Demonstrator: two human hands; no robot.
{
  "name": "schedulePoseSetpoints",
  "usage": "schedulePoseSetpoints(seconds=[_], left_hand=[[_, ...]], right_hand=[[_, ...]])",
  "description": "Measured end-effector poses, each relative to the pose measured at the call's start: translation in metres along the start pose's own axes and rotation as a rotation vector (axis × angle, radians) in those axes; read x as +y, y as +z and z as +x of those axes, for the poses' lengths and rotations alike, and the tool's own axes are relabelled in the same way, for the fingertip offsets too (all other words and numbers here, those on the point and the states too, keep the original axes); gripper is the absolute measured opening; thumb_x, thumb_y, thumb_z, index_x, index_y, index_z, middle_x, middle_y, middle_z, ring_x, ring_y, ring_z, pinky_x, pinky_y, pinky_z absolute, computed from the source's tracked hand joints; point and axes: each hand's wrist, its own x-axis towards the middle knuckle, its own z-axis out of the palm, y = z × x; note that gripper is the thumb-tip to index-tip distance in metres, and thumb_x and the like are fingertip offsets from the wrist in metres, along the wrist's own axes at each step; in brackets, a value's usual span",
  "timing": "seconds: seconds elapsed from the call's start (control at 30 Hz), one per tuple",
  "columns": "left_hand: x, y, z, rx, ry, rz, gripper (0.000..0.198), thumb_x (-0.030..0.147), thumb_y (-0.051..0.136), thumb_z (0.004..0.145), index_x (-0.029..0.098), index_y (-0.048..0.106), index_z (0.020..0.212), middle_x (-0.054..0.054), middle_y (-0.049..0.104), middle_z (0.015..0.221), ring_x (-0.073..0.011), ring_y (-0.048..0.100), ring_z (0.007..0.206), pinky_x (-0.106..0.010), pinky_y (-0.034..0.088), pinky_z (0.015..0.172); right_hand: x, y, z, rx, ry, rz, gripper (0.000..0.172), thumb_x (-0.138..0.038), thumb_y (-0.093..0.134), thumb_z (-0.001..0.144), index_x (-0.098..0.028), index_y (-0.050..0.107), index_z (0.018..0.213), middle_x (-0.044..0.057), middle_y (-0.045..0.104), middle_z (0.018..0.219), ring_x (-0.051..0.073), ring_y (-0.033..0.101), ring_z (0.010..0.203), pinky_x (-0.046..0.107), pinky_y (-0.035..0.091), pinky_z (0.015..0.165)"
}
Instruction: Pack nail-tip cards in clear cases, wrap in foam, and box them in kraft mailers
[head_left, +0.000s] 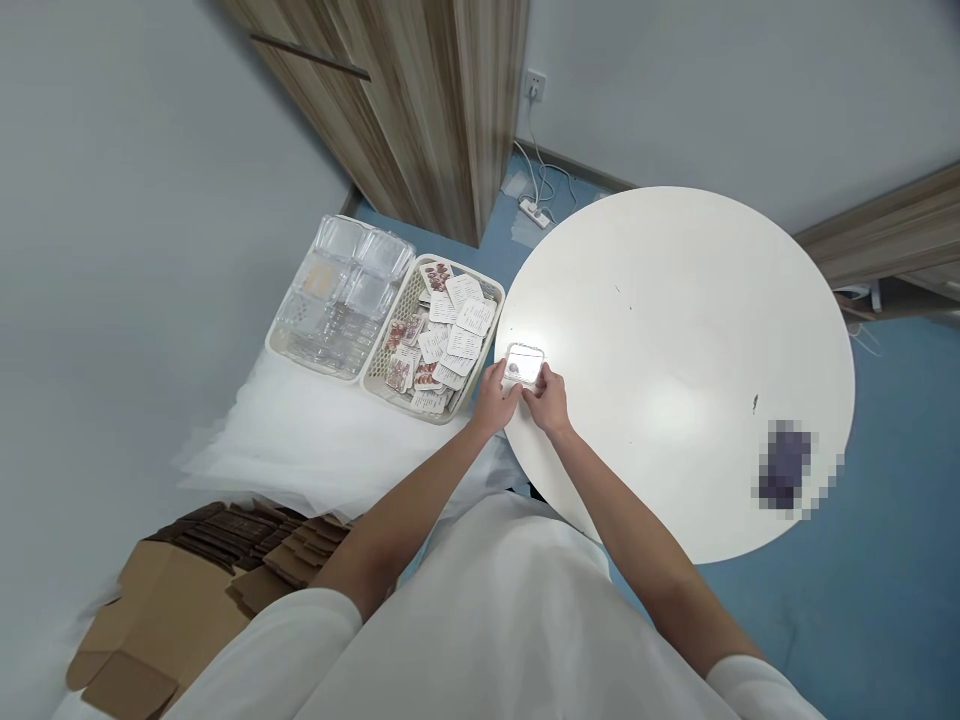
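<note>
A small clear plastic case lies at the left edge of the round white table, with something reddish inside it. My left hand grips its near left corner with closed fingers. My right hand pinches its near right side. Both forearms reach forward from my white sleeves.
Left of the table, a white basket holds several printed cards and small packs. Beside it a second tray holds several clear plastic cases. Flat brown cardboard boxes lie at the lower left. A wooden cabinet and a power strip stand beyond.
</note>
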Motion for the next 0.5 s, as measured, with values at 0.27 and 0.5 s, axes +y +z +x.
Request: schedulePoseSetpoints(seconds=[0.27,0.5], left_hand=[[-0.009,0.007,0.002,0.041,0.014,0.072,0.059,0.033,0.050,0.079,0.024,0.028,0.133,-0.009,0.030,0.136,-0.0233,0.035,0.122,-0.037,0.037,0.096],[-0.010,0.015,-0.026,0.174,0.019,0.099,0.067,0.032,0.052,0.077,0.020,0.022,0.136,-0.009,0.024,0.142,-0.0248,0.024,0.129,-0.039,0.028,0.103]], right_hand=[[0.004,-0.001,0.001,0.024,-0.106,-0.240,0.061,-0.034,0.059,0.064,-0.017,0.039,0.118,0.009,0.041,0.101,0.020,0.041,0.090,0.034,0.046,0.072],[0.011,-0.015,-0.005,0.013,-0.114,-0.184,0.075,-0.033,0.061,0.062,-0.021,0.027,0.128,0.010,0.036,0.113,0.019,0.044,0.095,0.033,0.048,0.075]])
